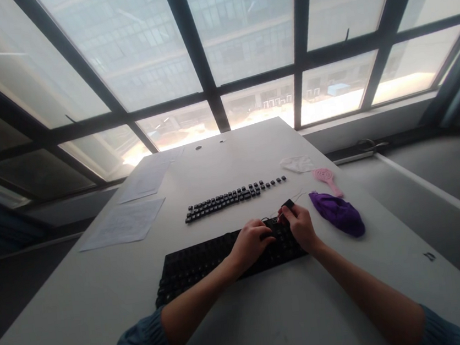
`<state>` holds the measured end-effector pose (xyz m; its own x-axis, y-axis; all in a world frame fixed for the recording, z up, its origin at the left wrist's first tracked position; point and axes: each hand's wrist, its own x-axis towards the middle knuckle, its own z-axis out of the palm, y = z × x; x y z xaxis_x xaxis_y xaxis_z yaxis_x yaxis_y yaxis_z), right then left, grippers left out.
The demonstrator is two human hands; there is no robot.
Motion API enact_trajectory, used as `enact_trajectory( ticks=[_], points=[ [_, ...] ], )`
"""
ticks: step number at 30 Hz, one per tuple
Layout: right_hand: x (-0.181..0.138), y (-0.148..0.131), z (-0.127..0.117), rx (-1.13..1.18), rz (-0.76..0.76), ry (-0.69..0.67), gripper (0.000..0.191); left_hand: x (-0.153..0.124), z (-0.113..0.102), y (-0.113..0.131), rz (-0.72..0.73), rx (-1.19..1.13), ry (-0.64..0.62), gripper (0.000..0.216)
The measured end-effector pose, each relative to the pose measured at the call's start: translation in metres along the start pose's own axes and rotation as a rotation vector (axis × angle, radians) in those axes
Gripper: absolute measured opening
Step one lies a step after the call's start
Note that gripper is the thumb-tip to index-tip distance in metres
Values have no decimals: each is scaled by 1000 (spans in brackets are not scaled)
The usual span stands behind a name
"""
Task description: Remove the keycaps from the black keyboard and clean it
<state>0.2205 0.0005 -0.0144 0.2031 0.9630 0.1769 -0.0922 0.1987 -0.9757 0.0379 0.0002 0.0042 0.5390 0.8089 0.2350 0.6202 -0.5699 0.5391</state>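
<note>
A black keyboard (206,258) lies at a slant in front of me, partly covered by my hands and forearms. My left hand (251,241) rests over its right half, fingers bent and the thumb apart from them; nothing shows in its grasp. Above the keyboard's right end, my right hand (300,224) is closed on a small black-handled wire keycap puller (288,204). Thin wires stick out from it toward the upper right. Beyond the keyboard, loose black keycaps (225,199) stand in rows on the white table (229,161).
Right of my right hand lies a purple cloth pouch (338,214). A pink round-headed object with a handle (325,178) and a crumpled clear plastic bag (298,164) are behind it. Paper sheets (123,224) lie at the left. Tall windows (246,26) stand past the far table edge.
</note>
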Motion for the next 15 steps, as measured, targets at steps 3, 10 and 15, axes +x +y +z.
enact_trajectory(
  ticks=[3, 10, 15],
  points=[
    [0, 0, 0, 7, -3, -2, 34, -4, 3, 2, 70, 29, -5, 5],
    [0, -1, 0, 19, 17, 9, 34, -5, 4, 5, 69, 36, -21, 4],
    [0, -1, 0, 17, 14, 11, 34, -4, 5, 3, 64, 9, -4, 4]
  ],
)
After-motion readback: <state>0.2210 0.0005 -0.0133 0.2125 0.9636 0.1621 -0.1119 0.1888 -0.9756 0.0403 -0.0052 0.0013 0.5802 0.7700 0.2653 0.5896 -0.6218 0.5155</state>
